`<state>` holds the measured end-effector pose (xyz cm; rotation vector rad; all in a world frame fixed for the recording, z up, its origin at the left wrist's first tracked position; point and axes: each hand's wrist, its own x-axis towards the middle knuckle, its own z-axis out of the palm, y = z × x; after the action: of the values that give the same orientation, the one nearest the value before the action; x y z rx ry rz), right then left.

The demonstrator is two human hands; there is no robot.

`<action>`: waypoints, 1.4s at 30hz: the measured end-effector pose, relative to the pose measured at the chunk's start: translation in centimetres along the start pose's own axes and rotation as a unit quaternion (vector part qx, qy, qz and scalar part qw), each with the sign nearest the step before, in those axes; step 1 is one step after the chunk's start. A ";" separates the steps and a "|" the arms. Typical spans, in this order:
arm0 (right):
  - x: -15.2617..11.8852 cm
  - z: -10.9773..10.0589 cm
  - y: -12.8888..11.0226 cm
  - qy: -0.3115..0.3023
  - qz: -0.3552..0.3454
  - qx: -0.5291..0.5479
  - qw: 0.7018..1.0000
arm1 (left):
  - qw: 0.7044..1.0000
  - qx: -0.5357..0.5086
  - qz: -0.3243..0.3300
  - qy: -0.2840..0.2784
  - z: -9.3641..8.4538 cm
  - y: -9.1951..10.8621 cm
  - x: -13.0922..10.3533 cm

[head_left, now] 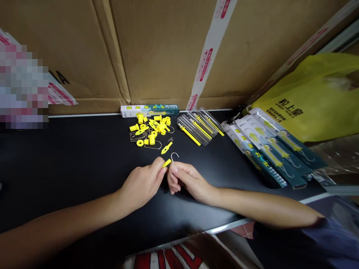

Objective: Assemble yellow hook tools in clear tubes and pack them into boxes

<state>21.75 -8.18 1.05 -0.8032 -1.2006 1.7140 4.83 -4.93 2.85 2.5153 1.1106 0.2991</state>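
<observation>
My left hand [144,182] pinches a small yellow plastic piece [167,163] between thumb and fingertips. Close beside it, my right hand [190,179] grips a thin metal hook [174,155], its curved end pointing up. The two hands nearly meet above the black table [84,164]; whether hook and yellow piece touch, I cannot tell. Just beyond them lies a flat yellow part [166,148] with a small spring [170,139] near it. Further back is a loose pile of yellow plastic parts [153,129], mixed with several wire hooks [153,145].
Clear tubes with yellow rods [200,127] lie right of the pile. A printed spring-scale box [150,110] rests against a big cardboard carton [162,48]. Several packaged boxes [263,145] are stacked at right, before a yellow bag [316,101]. The table's front edge [224,227] is near me.
</observation>
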 end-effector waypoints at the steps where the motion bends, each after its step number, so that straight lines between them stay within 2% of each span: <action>1: 0.0 0.0 0.0 0.001 0.003 0.001 1.000 | 1.000 0.000 0.000 -0.001 0.0 0.0 0.0; 11: 0.0 0.1 0.1 -0.019 0.028 0.035 0.999 | 1.000 0.020 0.017 0.008 0.4 -0.3 0.1; 18: -0.2 0.2 -0.2 -0.028 0.018 -0.005 0.999 | 1.000 0.017 -0.002 -0.010 0.3 0.0 0.2; 23: -0.2 0.2 -0.4 0.004 0.014 -0.005 1.000 | 1.000 0.010 0.000 0.016 0.2 0.0 0.1; 31: 0.0 0.2 -0.3 -0.016 0.024 0.019 0.999 | 0.999 0.000 0.028 0.038 0.5 -0.3 0.0; 36: 0.0 0.2 -0.1 -0.030 0.022 0.018 0.999 | 0.999 -0.019 0.022 0.026 0.5 -0.2 0.1; 42: -0.1 0.3 -0.3 -0.012 0.013 0.029 0.999 | 0.998 -0.014 0.038 0.055 0.6 -0.3 0.0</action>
<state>21.63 -8.35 1.40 -0.7665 -1.1557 1.7763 4.85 -4.91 2.17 2.5479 1.0449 0.4763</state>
